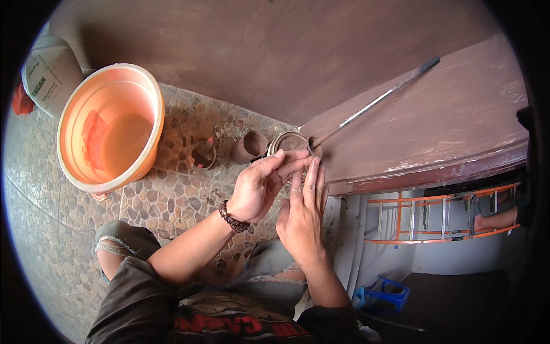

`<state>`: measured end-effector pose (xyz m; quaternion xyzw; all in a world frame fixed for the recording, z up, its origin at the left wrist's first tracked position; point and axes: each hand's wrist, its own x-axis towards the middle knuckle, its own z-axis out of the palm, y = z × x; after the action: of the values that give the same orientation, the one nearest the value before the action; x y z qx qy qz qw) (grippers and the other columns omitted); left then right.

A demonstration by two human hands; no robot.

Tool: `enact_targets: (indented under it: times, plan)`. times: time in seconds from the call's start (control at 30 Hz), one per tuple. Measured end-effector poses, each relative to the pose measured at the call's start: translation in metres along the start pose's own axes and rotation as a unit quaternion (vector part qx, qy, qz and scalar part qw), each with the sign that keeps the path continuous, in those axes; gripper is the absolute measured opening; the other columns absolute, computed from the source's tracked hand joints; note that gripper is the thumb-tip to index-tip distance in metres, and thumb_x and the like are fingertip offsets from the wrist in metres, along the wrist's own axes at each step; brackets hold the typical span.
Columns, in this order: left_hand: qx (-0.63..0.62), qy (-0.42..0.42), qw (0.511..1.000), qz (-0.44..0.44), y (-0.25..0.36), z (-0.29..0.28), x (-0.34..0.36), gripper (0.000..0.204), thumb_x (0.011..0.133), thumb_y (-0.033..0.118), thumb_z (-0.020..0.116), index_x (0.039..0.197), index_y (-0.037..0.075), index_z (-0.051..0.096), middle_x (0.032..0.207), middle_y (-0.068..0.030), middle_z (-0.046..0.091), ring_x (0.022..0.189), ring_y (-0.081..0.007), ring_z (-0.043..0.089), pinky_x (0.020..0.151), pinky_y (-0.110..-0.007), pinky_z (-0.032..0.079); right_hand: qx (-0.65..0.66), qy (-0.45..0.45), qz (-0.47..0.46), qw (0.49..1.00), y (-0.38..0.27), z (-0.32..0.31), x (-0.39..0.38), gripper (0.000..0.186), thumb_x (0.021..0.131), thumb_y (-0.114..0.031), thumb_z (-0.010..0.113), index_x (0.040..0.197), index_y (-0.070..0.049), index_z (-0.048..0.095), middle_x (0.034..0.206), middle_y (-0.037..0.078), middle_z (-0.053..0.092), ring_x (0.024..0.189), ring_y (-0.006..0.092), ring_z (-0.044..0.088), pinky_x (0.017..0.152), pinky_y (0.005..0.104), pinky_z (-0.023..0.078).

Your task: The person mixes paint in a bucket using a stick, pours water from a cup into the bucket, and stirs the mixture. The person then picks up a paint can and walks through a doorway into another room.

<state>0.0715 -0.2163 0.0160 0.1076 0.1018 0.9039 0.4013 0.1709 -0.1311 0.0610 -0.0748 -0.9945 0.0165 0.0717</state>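
Note:
My left hand (255, 192), with a braided dark bracelet (232, 218) on its wrist, reaches forward with palm turned up and fingers stretched out. My right hand (303, 223) is beside it, fingers straight and close together, its fingertips meeting those of the left. I cannot make out anything held between them. Just beyond the fingertips, a round can (289, 139) with a brown-stained rim stands by the wall. A long pole (375, 105) with a dark grip leans against the wall, its brown lower end at the can; my fingers partly hide that end.
A brown container (252, 144) and a smaller stained pot (203, 155) stand left of the can. Farther left are a big orange bucket (153, 143) and a white sack (52, 74). On the right are an orange ladder (412, 220), with someone's bare foot (480, 223) on it, and a blue stool (387, 295).

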Motion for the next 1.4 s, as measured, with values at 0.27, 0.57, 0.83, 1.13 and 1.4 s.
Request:
enact_targets:
  times: [0.27, 0.57, 0.83, 1.13, 1.4]
  plan:
    - [0.041, -0.031, 0.998, 0.027, 0.01, 0.004, 0.002, 0.041, 0.094, 0.002, 0.051, 0.133, -0.006, 0.044, 0.13, -0.0188, 0.056, 0.123, -0.0247, 0.053, 0.106, -0.037, 0.041, -0.038, 0.025, 0.024, 0.999, -0.006, -0.003, 0.0, 0.088, 0.074, -0.001, 0.063, 0.151, -0.006, 0.02, 0.157, 0.023, 0.007, 0.142, 0.0501, 0.006, 0.109, 0.0684, 0.01]
    - [0.177, 0.069, 0.98, 0.061, -0.034, -0.011, -0.001, 0.015, 0.097, 0.006, 0.053, 0.11, -0.002, 0.056, 0.1, -0.0047, 0.062, 0.092, -0.0085, 0.057, 0.085, -0.024, 0.048, 0.089, 0.031, 0.008, 0.996, -0.021, 0.018, -0.004, 0.079, 0.075, -0.006, 0.065, 0.142, 0.013, 0.026, 0.155, 0.026, 0.007, 0.143, 0.0455, 0.012, 0.113, 0.0613, 0.014]
    - [0.377, 0.323, 0.867, -0.038, -0.051, -0.101, 0.011, 0.044, 0.092, 0.032, 0.065, 0.062, 0.001, 0.057, 0.056, 0.001, 0.048, 0.056, -0.0084, 0.039, 0.053, -0.029, 0.039, 0.219, 0.157, 0.099, 0.958, 0.025, 0.003, -0.074, 0.021, 0.086, -0.006, 0.066, 0.071, 0.0, 0.053, 0.081, 0.012, 0.06, 0.079, 0.0238, 0.062, 0.072, 0.0337, 0.051]
    - [0.042, 0.079, 0.991, -0.099, -0.1, -0.019, 0.011, 0.038, 0.099, 0.039, 0.048, 0.095, 0.004, 0.063, 0.055, -0.001, 0.054, 0.04, -0.0074, 0.045, 0.038, -0.025, 0.042, 0.66, -0.018, 0.281, 0.697, 0.023, 0.02, -0.043, 0.029, 0.102, -0.026, 0.047, 0.083, -0.004, 0.05, 0.058, -0.001, 0.043, 0.043, 0.0083, 0.041, 0.043, 0.0253, 0.041]
    - [0.052, 0.207, 0.977, -0.012, -0.109, -0.015, 0.014, 0.046, 0.102, 0.039, 0.042, 0.104, 0.0, 0.065, 0.064, -0.0036, 0.063, 0.052, -0.0099, 0.056, 0.051, -0.025, 0.047, 0.515, 0.168, 0.318, 0.778, 0.051, 0.052, 0.027, 0.036, 0.101, -0.031, 0.05, 0.095, 0.003, 0.061, 0.061, -0.002, 0.052, 0.053, 0.0042, 0.043, 0.049, 0.021, 0.036]
